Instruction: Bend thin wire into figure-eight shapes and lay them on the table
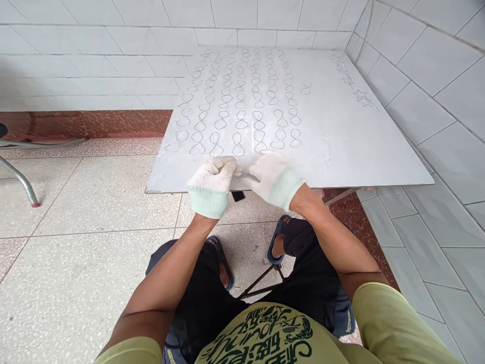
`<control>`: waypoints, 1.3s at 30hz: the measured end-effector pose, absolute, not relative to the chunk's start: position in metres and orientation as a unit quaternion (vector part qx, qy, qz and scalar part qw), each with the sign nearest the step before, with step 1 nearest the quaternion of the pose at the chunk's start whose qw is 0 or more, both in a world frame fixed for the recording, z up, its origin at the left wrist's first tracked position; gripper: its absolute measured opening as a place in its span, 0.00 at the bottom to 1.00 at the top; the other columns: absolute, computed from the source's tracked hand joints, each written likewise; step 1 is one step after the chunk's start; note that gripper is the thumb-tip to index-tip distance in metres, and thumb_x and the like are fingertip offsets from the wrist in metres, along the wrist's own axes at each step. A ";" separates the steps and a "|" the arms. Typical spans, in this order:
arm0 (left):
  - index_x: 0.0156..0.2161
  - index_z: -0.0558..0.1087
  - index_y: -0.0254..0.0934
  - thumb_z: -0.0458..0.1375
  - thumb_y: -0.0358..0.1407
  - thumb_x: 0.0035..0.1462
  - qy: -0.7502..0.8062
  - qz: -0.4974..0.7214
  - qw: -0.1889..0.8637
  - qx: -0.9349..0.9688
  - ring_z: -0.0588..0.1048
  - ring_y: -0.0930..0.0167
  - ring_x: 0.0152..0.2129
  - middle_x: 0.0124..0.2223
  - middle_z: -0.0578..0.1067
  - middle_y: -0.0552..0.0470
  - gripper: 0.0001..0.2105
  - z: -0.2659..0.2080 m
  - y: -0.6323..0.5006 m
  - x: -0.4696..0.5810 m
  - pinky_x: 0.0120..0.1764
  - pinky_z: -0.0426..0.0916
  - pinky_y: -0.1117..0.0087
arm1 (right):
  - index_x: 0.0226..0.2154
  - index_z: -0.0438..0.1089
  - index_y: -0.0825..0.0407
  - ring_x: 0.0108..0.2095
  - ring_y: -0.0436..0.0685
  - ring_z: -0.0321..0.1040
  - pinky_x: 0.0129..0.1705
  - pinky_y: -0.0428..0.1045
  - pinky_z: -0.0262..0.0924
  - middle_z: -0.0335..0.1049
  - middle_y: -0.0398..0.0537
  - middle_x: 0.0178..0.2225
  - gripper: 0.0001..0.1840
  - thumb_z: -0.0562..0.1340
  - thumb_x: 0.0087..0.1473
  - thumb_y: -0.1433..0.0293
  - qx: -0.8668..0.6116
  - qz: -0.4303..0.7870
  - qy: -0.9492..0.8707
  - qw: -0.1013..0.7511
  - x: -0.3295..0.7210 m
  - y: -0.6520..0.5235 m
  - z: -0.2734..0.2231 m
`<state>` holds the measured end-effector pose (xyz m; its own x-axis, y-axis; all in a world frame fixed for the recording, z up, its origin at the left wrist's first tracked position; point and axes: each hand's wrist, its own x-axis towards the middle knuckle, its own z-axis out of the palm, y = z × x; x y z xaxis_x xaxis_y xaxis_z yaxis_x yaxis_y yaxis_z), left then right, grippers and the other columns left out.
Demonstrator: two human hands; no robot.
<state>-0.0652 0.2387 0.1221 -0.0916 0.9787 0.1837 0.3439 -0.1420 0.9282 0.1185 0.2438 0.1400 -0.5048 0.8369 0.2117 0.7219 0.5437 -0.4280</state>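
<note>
My left hand (212, 179), in a white knit glove with a pale green cuff, is closed in a pinch at the table's front edge. My right hand (271, 177), gloved alike, is close beside it with curled fingers pointing left. A faint thin line shows between the fingertips, too fine to identify. Just beyond both hands, rows of thin dark figure-eight wire shapes (241, 120) cover the left and middle of the white tabletop (341, 146). One figure-eight wire (305, 88) lies apart to their right.
Several star-shaped wire pieces (364, 98) lie near the table's right edge. Tiled walls (113, 40) border the back and right. Below the front edge is a dark phone-like object (238, 196). A metal chair leg (22, 182) stands at left.
</note>
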 end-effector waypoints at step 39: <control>0.31 0.81 0.40 0.62 0.40 0.65 0.530 0.409 0.441 0.597 0.83 0.65 0.31 0.34 0.86 0.45 0.11 0.121 0.238 -0.063 0.30 0.77 0.70 | 0.26 0.76 0.46 0.43 0.58 0.80 0.50 0.55 0.76 0.84 0.45 0.35 0.12 0.69 0.62 0.70 -0.542 0.467 -0.567 0.409 0.112 0.246 0.129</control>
